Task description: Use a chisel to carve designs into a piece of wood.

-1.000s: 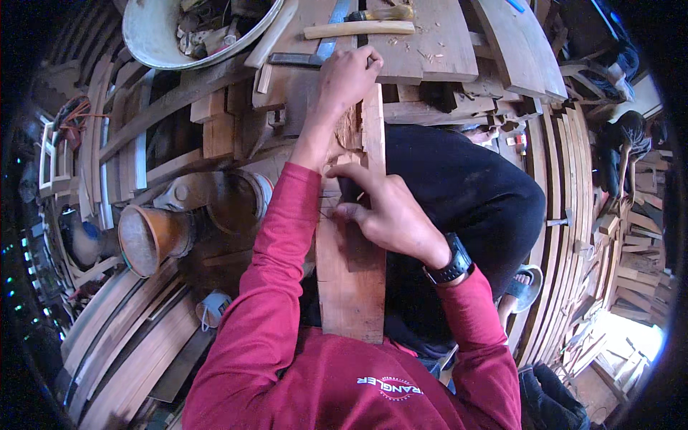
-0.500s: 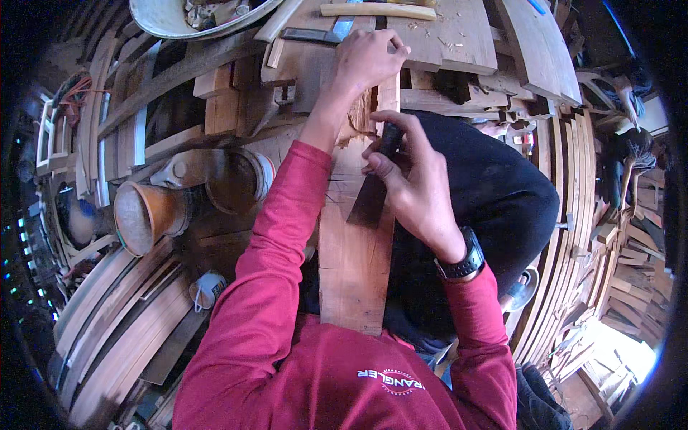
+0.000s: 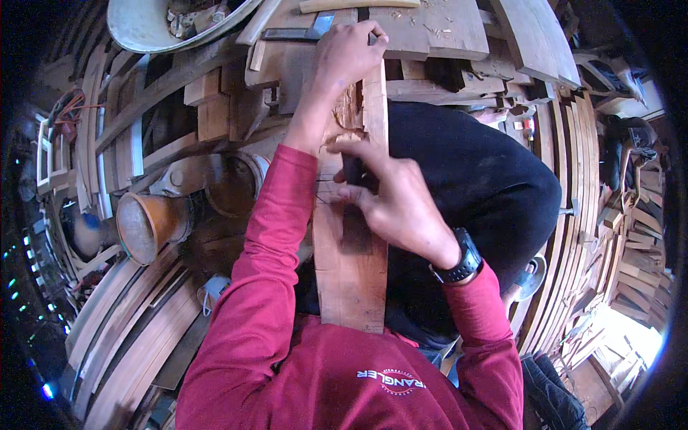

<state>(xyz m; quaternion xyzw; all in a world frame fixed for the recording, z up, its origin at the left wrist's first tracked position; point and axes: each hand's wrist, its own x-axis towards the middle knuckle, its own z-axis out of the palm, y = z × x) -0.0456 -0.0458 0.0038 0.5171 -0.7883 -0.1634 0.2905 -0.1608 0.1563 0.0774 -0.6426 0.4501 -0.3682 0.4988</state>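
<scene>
A long plank [image 3: 351,294] runs away from my lap, with a rough, splintered hollow [image 3: 349,107] cut into its far part. My left hand [image 3: 347,54] is closed in a fist above the plank's far end, around a small dark thing that is mostly hidden. Over the middle of the plank, my right hand [image 3: 401,197] grips a dark tool with a wide flat end [image 3: 356,233] between thumb and fingers. That tool is blurred, and its exact kind cannot be made out.
An L-shaped tool with a dark arm [image 3: 287,34] and a blue part lies on boards beyond my left hand. A pale basin [image 3: 143,39] stands far left, an orange-brown bucket [image 3: 143,226] at left. Stacked timber lies both sides; my bent knee [image 3: 494,172] is right of the plank.
Both hands have shifted left in the picture. The right hand's tool has swung more upright and lower over the plank. The far boards also sit slightly higher and further left.
</scene>
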